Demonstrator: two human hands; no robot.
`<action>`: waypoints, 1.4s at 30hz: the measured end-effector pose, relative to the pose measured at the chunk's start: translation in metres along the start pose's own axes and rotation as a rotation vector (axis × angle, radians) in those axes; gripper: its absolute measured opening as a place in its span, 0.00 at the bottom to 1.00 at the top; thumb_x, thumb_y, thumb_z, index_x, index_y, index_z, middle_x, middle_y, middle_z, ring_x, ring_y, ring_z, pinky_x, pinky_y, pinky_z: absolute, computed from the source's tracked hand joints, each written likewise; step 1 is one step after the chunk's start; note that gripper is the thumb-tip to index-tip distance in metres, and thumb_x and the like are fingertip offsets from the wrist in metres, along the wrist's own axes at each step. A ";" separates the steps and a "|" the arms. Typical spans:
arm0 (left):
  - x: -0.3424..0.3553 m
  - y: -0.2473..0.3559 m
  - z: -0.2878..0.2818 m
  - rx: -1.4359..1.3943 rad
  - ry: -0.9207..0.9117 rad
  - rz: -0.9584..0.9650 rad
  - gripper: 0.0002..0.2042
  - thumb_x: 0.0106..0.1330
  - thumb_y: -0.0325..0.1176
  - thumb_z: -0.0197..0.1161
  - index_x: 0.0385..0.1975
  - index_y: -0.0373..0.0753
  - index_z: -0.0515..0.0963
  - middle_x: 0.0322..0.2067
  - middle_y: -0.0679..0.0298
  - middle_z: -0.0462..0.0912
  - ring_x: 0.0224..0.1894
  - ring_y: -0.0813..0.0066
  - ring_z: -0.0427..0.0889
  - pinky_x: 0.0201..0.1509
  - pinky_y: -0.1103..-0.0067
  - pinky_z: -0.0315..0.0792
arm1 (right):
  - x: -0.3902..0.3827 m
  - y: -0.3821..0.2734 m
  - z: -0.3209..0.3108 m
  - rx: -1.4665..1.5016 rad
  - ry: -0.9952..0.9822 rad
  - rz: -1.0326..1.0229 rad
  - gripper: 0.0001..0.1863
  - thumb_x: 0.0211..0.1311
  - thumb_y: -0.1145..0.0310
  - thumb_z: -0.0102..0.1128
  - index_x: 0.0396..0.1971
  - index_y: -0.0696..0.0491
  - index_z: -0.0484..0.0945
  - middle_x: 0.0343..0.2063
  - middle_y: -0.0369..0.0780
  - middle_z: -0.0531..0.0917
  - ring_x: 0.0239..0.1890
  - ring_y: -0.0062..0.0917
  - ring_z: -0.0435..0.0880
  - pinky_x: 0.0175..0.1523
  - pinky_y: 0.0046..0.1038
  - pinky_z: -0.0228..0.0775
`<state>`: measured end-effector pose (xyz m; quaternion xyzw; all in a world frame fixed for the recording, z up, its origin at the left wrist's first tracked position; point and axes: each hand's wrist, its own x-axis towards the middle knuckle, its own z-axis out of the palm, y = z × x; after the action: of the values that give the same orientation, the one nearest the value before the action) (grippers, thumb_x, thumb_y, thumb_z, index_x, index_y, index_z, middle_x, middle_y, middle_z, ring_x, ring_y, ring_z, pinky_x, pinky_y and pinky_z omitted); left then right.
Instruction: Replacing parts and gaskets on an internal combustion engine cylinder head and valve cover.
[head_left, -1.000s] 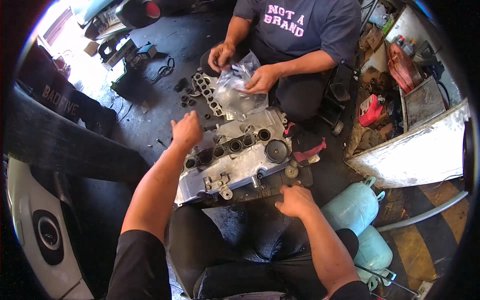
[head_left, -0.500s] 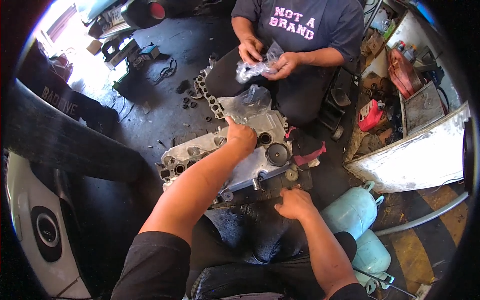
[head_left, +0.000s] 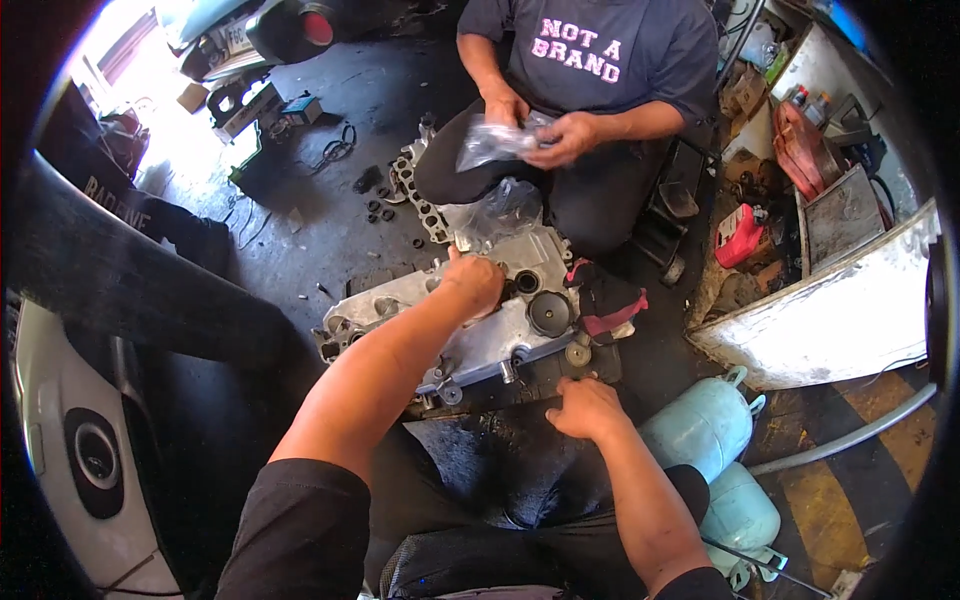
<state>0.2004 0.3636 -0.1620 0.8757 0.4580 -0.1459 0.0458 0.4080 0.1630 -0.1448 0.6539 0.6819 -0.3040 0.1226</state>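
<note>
A silver aluminum valve cover [head_left: 485,335] with round openings and a black round cap [head_left: 549,314] lies in front of me. My left hand [head_left: 472,280] is on its upper middle, fingers bent down, what is under them hidden. My right hand [head_left: 588,408] hovers by the cover's lower right edge, thumb and fingers apart, near a small round metal part [head_left: 578,353]. A metal gasket plate [head_left: 432,222] and a clear plastic bag [head_left: 500,215] lie behind the cover. Black and pink cloth [head_left: 610,315] lies at its right.
A co-worker kneels opposite, both hands [head_left: 560,140] handling crinkled clear plastic. Blue gas cylinders [head_left: 700,430] lie at right, beside a white cabinet [head_left: 810,330] with a red jug [head_left: 740,238]. A car's front [head_left: 90,450] and a tire [head_left: 140,280] fill the left. Small rings [head_left: 380,210] lie on the floor.
My left hand has moved right onto the valve cover's middle. The co-worker's hands moved up with some plastic, and a bag now lies behind the cover. My right hand has barely moved.
</note>
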 end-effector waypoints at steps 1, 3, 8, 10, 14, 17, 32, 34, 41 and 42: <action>-0.001 -0.003 0.000 -0.022 -0.001 -0.037 0.14 0.68 0.37 0.57 0.46 0.40 0.86 0.49 0.52 0.88 0.55 0.52 0.87 0.71 0.40 0.61 | 0.000 0.002 -0.001 -0.001 -0.001 0.002 0.29 0.61 0.52 0.66 0.55 0.58 0.81 0.48 0.55 0.87 0.55 0.50 0.86 0.63 0.44 0.77; -0.007 -0.010 -0.012 -0.118 -0.011 -0.124 0.14 0.65 0.38 0.58 0.40 0.38 0.87 0.45 0.49 0.89 0.50 0.49 0.88 0.66 0.45 0.68 | -0.002 0.008 -0.001 0.002 -0.028 0.041 0.29 0.61 0.51 0.67 0.55 0.58 0.81 0.48 0.55 0.87 0.56 0.50 0.85 0.63 0.44 0.76; -0.047 -0.119 -0.007 -0.280 0.226 -0.491 0.17 0.65 0.38 0.60 0.47 0.32 0.81 0.44 0.46 0.88 0.49 0.45 0.87 0.60 0.49 0.75 | -0.001 0.007 -0.002 -0.011 -0.015 0.018 0.30 0.60 0.51 0.67 0.55 0.57 0.81 0.50 0.54 0.87 0.58 0.49 0.84 0.64 0.43 0.76; -0.091 -0.179 0.009 -0.275 0.206 -0.603 0.25 0.61 0.25 0.59 0.60 0.30 0.66 0.50 0.41 0.85 0.53 0.42 0.85 0.58 0.56 0.79 | 0.002 -0.001 -0.005 -0.001 -0.029 -0.018 0.30 0.60 0.51 0.67 0.56 0.57 0.81 0.50 0.54 0.86 0.58 0.49 0.84 0.64 0.43 0.75; -0.162 -0.206 0.007 -0.213 -0.012 -0.765 0.20 0.68 0.47 0.65 0.50 0.37 0.83 0.48 0.44 0.86 0.54 0.44 0.84 0.57 0.57 0.78 | 0.003 0.006 -0.014 0.014 -0.076 0.025 0.29 0.60 0.51 0.67 0.54 0.57 0.82 0.51 0.52 0.87 0.58 0.46 0.84 0.64 0.43 0.76; -0.250 -0.217 0.041 -0.232 0.165 -0.745 0.13 0.68 0.37 0.62 0.40 0.34 0.85 0.44 0.43 0.86 0.51 0.44 0.85 0.55 0.57 0.77 | 0.003 0.001 -0.022 -0.005 -0.106 0.002 0.28 0.60 0.50 0.67 0.52 0.57 0.84 0.52 0.51 0.87 0.58 0.45 0.84 0.63 0.43 0.76; -0.414 0.012 0.106 -0.787 -0.095 -0.872 0.39 0.78 0.63 0.39 0.40 0.27 0.84 0.41 0.34 0.84 0.53 0.35 0.82 0.57 0.56 0.74 | -0.034 -0.092 0.026 0.104 -0.115 -0.675 0.14 0.61 0.69 0.61 0.45 0.54 0.84 0.44 0.51 0.87 0.51 0.49 0.85 0.55 0.47 0.78; -0.413 0.013 0.083 -0.691 -0.080 -0.818 0.37 0.77 0.62 0.43 0.39 0.27 0.84 0.43 0.36 0.84 0.52 0.35 0.82 0.56 0.56 0.75 | -0.030 -0.112 0.050 0.081 -0.220 -0.801 0.16 0.57 0.75 0.60 0.46 0.52 0.84 0.45 0.50 0.87 0.52 0.48 0.85 0.53 0.46 0.78; -0.391 0.044 0.045 -0.534 0.105 -0.946 0.38 0.71 0.63 0.56 0.64 0.30 0.71 0.56 0.39 0.80 0.59 0.38 0.79 0.62 0.56 0.74 | -0.014 -0.140 0.082 -0.111 -0.371 -0.860 0.12 0.48 0.74 0.68 0.36 0.58 0.88 0.41 0.52 0.89 0.46 0.48 0.89 0.49 0.44 0.83; -0.389 0.043 0.039 -0.517 0.037 -1.002 0.38 0.68 0.64 0.59 0.63 0.32 0.73 0.57 0.41 0.81 0.61 0.41 0.79 0.64 0.57 0.74 | -0.012 -0.141 0.082 -0.126 -0.388 -0.868 0.13 0.49 0.74 0.67 0.37 0.58 0.88 0.41 0.52 0.89 0.47 0.47 0.89 0.50 0.44 0.82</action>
<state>0.0180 0.0233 -0.0853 0.5138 0.8395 -0.0175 0.1762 0.2547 0.1114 -0.1663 0.2313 0.8736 -0.4015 0.1488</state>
